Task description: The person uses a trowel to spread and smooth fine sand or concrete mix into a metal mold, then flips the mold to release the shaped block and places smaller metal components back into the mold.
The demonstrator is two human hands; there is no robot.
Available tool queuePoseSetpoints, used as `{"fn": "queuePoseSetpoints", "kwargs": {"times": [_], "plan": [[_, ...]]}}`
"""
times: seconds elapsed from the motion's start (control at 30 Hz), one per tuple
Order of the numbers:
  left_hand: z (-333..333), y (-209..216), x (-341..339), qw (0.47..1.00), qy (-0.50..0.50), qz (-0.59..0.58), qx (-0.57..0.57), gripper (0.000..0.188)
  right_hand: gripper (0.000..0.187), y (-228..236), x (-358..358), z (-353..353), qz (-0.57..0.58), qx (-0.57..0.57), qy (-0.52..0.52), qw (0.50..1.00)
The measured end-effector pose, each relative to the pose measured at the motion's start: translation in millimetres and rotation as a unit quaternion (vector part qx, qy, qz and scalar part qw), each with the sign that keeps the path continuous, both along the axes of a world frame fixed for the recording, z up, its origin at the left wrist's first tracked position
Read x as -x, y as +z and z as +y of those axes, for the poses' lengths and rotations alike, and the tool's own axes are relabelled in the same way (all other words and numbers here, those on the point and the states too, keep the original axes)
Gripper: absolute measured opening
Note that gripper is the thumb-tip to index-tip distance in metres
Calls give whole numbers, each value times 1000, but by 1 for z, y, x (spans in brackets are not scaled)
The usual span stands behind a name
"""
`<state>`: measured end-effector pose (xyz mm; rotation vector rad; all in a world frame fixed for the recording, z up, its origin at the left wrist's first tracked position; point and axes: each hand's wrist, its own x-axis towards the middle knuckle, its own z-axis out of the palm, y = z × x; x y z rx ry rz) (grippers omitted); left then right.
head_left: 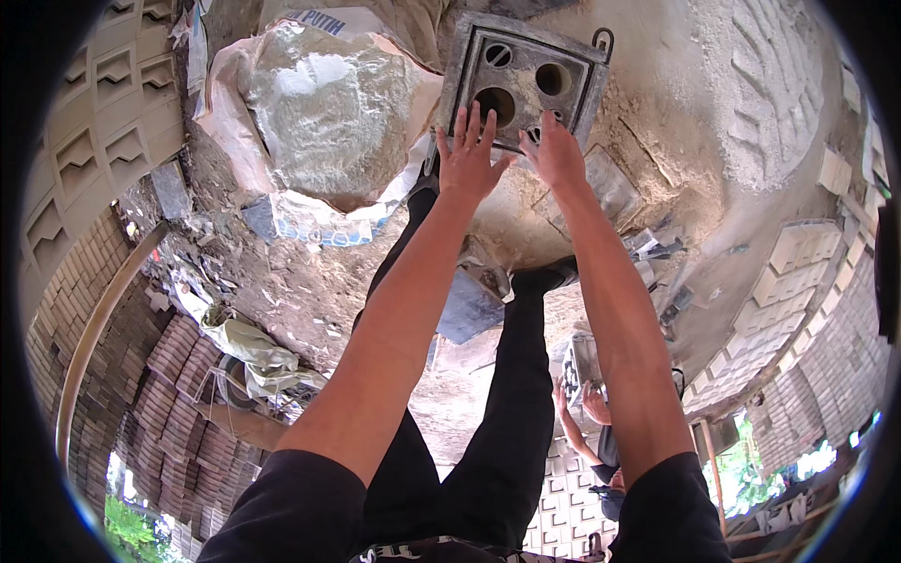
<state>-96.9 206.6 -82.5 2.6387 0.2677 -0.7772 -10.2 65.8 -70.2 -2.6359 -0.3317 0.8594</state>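
Note:
A square grey mould (457, 70) with a thick rim, round openings and a metal loop at one corner lies on the ground ahead of me. My left hand (469, 159) is open, its spread fingers reaching over the near edge by a large round hole. Beside it, my right hand (557, 158) has its fingers drawn together at the near right corner. They are at a small round piece with a dark slot (535, 134); whatever they grip is mostly hidden. A similar slotted disc (498, 55) sits at the mould's far left.
A big open sack of grey powder (324, 113) stands just left of the mould. Pale sand (765, 94) spreads to the right. Patterned blocks (94, 141) are stacked at left, more blocks (798, 263) at right. Behind me, another person's hands (595, 405) are near a box-like mould (582, 359).

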Motion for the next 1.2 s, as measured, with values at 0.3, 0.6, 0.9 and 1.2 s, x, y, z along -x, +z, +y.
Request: {"fn": "queuePoseSetpoints", "kwargs": {"times": [0.3, 0.6, 0.9, 1.2], "plan": [[2, -1, -1, 1000, 0, 1, 0, 84, 48, 20, 0, 1, -41, 2, 36, 999], [-4, 3, -4, 1000, 19, 22, 9, 85, 54, 27, -6, 11, 78, 196, 53, 976], [1, 3, -4, 999, 8, 42, -19, 86, 50, 63, -18, 13, 66, 186, 170, 966], [-6, 0, 0, 999, -21, 10, -26, 71, 45, 63, -15, 36, 80, 212, 24, 974]]}}
